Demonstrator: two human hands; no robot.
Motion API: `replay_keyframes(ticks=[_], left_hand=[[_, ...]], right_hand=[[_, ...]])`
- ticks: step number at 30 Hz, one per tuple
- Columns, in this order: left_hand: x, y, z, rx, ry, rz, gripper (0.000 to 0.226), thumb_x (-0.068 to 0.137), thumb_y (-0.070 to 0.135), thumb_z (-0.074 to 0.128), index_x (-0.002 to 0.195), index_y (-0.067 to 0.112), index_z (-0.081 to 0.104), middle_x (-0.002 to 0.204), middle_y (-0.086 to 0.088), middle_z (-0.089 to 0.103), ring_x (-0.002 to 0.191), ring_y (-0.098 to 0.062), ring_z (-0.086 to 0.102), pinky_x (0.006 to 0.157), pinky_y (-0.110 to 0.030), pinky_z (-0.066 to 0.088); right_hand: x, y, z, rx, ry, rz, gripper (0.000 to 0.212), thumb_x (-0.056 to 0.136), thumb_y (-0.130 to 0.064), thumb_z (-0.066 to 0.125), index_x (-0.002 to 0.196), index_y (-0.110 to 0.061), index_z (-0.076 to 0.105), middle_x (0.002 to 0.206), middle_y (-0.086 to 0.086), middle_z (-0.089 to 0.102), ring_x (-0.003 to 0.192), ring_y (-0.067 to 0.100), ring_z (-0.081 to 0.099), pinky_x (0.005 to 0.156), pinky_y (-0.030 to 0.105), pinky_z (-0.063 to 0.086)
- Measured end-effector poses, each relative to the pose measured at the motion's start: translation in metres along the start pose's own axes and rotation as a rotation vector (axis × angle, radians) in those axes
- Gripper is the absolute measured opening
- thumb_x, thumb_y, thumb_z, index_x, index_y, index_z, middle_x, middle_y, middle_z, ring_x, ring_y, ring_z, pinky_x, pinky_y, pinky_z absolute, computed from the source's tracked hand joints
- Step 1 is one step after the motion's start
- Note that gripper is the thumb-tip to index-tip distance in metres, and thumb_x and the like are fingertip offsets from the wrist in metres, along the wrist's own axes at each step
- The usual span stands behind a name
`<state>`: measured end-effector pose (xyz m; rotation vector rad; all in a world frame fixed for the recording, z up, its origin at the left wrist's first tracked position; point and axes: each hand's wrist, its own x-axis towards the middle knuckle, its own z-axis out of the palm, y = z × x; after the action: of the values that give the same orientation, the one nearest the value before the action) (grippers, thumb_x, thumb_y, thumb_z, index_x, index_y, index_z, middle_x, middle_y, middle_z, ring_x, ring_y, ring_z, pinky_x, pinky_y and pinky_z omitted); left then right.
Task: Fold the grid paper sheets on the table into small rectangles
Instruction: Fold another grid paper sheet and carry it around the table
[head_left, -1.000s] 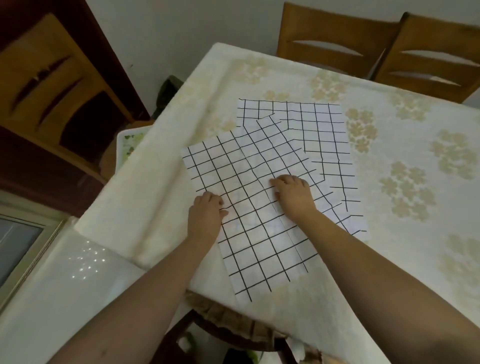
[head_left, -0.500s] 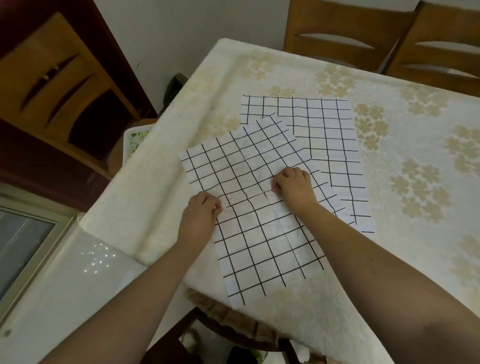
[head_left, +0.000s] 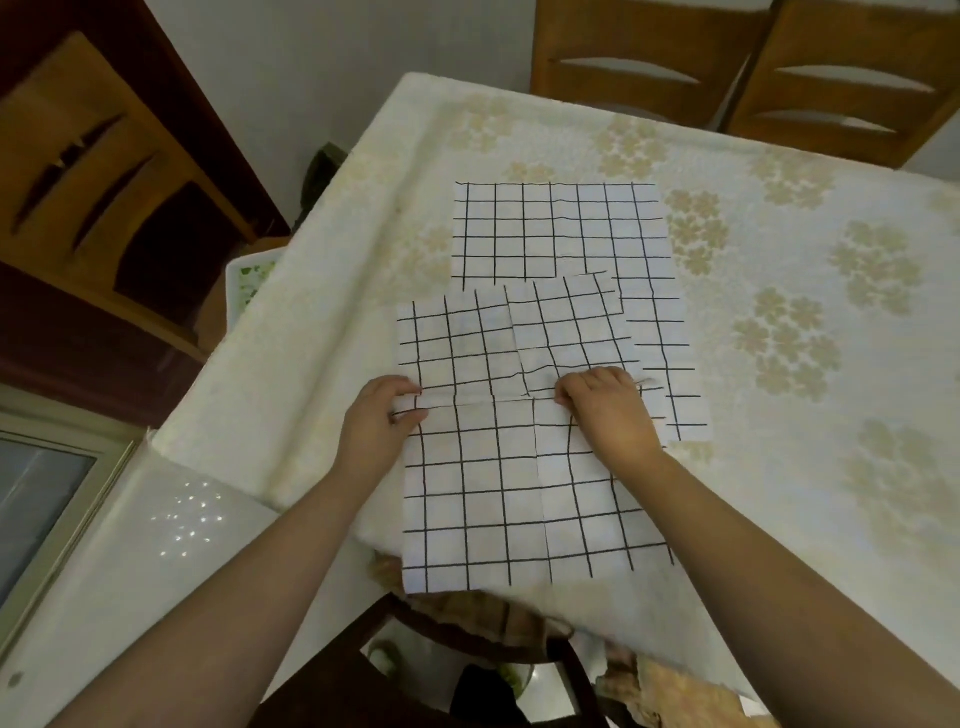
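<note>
1. Gripping the near grid sheet (head_left: 498, 493) at its left edge, your left hand (head_left: 376, 418) pinches the paper between thumb and curled fingers, level with a crease that runs across the sheet
2. Your right hand (head_left: 608, 410) rests knuckles-up on the same sheet near its right side, fingers curled down onto the paper at the crease line; you cannot tell whether they pinch it or only press
3. The near sheet lies on the table (head_left: 779, 467) with its near edge at the table's front edge; a second sheet (head_left: 566, 327) lies tilted over its far right part
4. A third sheet (head_left: 556, 228) lies farther back, partly under the other two
5. Two wooden chairs (head_left: 727, 67) stand beyond the far edge of the table
</note>
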<state>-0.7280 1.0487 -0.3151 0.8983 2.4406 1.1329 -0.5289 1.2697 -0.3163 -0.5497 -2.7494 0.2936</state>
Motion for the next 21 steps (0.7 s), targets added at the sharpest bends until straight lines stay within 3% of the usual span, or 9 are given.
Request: replay_keyframes(ticks=[2,5,9,11,14,19,21], left_hand=[[-0.001,0.001,0.001,0.041,-0.048,0.014,0.031,0.080,0.011,0.076,0.110,0.010,0.070,0.120,0.001,0.056,0.103,-0.005,0.051,0.077,0.006,0.032],[-0.002,0.003,0.002,0.069,-0.132,0.032,0.025,0.081,0.010,0.075,0.107,0.009,0.073,0.122,-0.002,0.058,0.103,-0.007,0.054,0.079,0.006,0.032],[-0.002,0.004,0.002,0.124,-0.225,0.089,0.019,0.082,0.011,0.073,0.102,0.011,0.075,0.117,-0.002,0.061,0.104,-0.013,0.060,0.084,0.005,0.032],[-0.001,0.003,0.001,0.159,-0.252,0.095,0.018,0.084,0.012,0.072,0.102,0.011,0.075,0.117,-0.001,0.062,0.100,-0.009,0.059,0.083,0.006,0.031],[0.001,0.003,-0.001,0.180,-0.275,0.099,0.017,0.088,0.016,0.068,0.103,0.012,0.075,0.114,0.004,0.061,0.098,-0.006,0.057,0.082,0.006,0.031],[0.001,0.009,-0.006,0.110,-0.268,0.117,0.017,0.086,0.017,0.070,0.101,0.027,0.072,0.104,0.024,0.058,0.093,0.018,0.054,0.084,0.004,0.033],[0.001,0.012,-0.007,0.092,-0.289,0.092,0.021,0.081,0.018,0.076,0.099,0.028,0.072,0.106,0.022,0.059,0.094,0.024,0.051,0.083,0.006,0.031]], right_hand=[[-0.018,-0.001,-0.006,-0.022,0.022,-0.006,0.018,0.090,-0.020,0.046,0.084,-0.016,0.062,0.071,-0.002,0.062,0.072,0.023,0.056,0.080,0.031,0.035],[-0.041,0.000,-0.007,-0.054,0.027,0.019,0.010,0.088,-0.021,0.060,0.094,-0.016,0.067,0.081,-0.002,0.067,0.080,0.024,0.060,0.083,0.033,0.036],[-0.066,0.012,-0.006,-0.101,-0.172,0.149,0.048,0.072,-0.033,0.080,0.115,-0.018,0.065,0.106,0.002,0.066,0.101,0.027,0.060,0.095,0.039,0.036],[-0.071,0.016,-0.008,-0.096,-0.234,0.225,0.053,0.067,-0.035,0.083,0.114,-0.019,0.066,0.110,0.002,0.065,0.105,0.028,0.059,0.096,0.045,0.039],[-0.073,0.019,-0.009,-0.043,-0.244,0.294,0.044,0.061,-0.032,0.087,0.100,-0.021,0.072,0.101,0.002,0.067,0.099,0.030,0.061,0.094,0.046,0.040],[-0.071,0.020,-0.010,0.024,-0.266,0.424,0.021,0.077,-0.035,0.075,0.092,-0.021,0.069,0.102,0.000,0.065,0.107,0.028,0.053,0.099,0.041,0.029],[-0.067,0.017,-0.012,-0.009,-0.302,0.410,0.019,0.080,-0.036,0.073,0.089,-0.020,0.067,0.102,0.000,0.063,0.107,0.027,0.052,0.098,0.041,0.029]])
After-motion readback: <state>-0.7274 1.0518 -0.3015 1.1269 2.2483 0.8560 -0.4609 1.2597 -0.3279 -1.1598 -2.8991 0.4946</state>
